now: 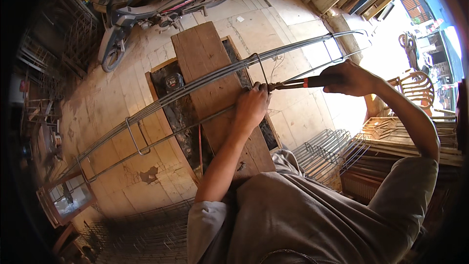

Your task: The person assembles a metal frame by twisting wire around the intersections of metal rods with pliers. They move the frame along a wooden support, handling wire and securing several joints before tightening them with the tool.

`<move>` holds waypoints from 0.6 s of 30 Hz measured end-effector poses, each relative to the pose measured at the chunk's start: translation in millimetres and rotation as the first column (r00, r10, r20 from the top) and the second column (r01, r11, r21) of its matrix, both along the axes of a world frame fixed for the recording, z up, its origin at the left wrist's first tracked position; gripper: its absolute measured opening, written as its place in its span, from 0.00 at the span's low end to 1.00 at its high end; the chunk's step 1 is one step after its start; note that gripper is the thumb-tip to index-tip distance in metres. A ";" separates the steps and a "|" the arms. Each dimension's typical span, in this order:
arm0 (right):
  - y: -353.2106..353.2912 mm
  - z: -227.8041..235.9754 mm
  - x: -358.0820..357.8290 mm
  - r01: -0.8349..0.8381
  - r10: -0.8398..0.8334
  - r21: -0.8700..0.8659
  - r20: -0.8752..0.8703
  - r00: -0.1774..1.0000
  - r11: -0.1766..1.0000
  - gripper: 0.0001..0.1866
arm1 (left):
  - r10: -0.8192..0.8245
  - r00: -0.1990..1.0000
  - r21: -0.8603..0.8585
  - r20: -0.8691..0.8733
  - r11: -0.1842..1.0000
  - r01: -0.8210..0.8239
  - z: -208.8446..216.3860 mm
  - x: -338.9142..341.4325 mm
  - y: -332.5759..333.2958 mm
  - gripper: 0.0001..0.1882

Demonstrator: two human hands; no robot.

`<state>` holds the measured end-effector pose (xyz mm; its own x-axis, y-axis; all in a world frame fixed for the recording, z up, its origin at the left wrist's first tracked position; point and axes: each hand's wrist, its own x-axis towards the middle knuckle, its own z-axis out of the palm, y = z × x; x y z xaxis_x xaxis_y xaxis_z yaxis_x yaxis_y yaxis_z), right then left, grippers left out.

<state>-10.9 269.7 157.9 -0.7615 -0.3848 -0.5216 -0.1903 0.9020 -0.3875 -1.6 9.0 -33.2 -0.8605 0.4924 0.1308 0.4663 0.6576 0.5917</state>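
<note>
Over the brown worktop (212, 97), the left hand (252, 103) is closed around the lower rod (215, 115), its exact pinch hidden; the right hand (348, 79) is wrapped tightly on the dark handles of the pliers (293, 85), whose tip comes close to the left fingers. If this tool slips, it could nip them; if the long grey rods (195, 84) roll, the bent metal loop (262, 68) could lean. Rough wood gives little hold. Farther out are a rounded tape measure (173, 82) and cracked, pale floor tiles (115, 154).

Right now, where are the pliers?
The pliers are right of centre in the head view, held in the right hand, tips close by the left hand.
</note>
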 end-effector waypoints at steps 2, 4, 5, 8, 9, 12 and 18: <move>6.3 -6.7 -2.6 -0.070 0.068 -0.045 -0.051 0.996 0.997 0.19 | 0.011 0.988 -0.026 0.152 1.000 -0.007 8.7 -3.8 0.2 0.20; 7.2 -8.2 -4.5 -0.005 0.005 -0.035 0.012 1.000 0.999 0.19 | 0.017 0.996 -0.028 0.092 0.999 -0.014 2.4 -1.6 -0.4 0.21; 8.5 -8.2 -4.8 0.030 -0.029 -0.025 0.042 0.999 0.999 0.19 | 0.016 0.998 -0.026 0.060 1.000 -0.014 0.9 -1.0 -0.4 0.21; 21.6 -18.9 -8.7 0.001 0.002 -0.082 0.034 0.999 0.997 0.19 | -0.012 0.998 -0.027 0.058 1.000 0.014 0.5 -2.9 -1.3 0.21; 22.5 -20.4 -10.2 0.012 -0.007 -0.098 0.046 0.999 0.995 0.19 | -0.013 0.998 -0.039 0.065 0.999 0.016 1.5 -3.4 -1.4 0.21; 22.5 -20.2 -12.0 0.062 -0.054 -0.098 0.087 0.995 0.993 0.19 | -0.020 0.997 -0.053 0.073 0.998 0.024 3.9 -4.0 -1.8 0.20; 18.3 -19.3 -1.0 -0.016 0.005 -0.061 -0.182 0.983 0.998 0.20 | 0.032 0.985 0.093 0.171 0.994 -0.049 12.8 -3.0 -2.0 0.16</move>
<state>-12.0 287.9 138.6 -0.8372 -0.4204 -0.3499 -0.2717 0.8749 -0.4010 -4.6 7.0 -20.4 -0.8932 0.4488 0.0272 0.3283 0.6097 0.7215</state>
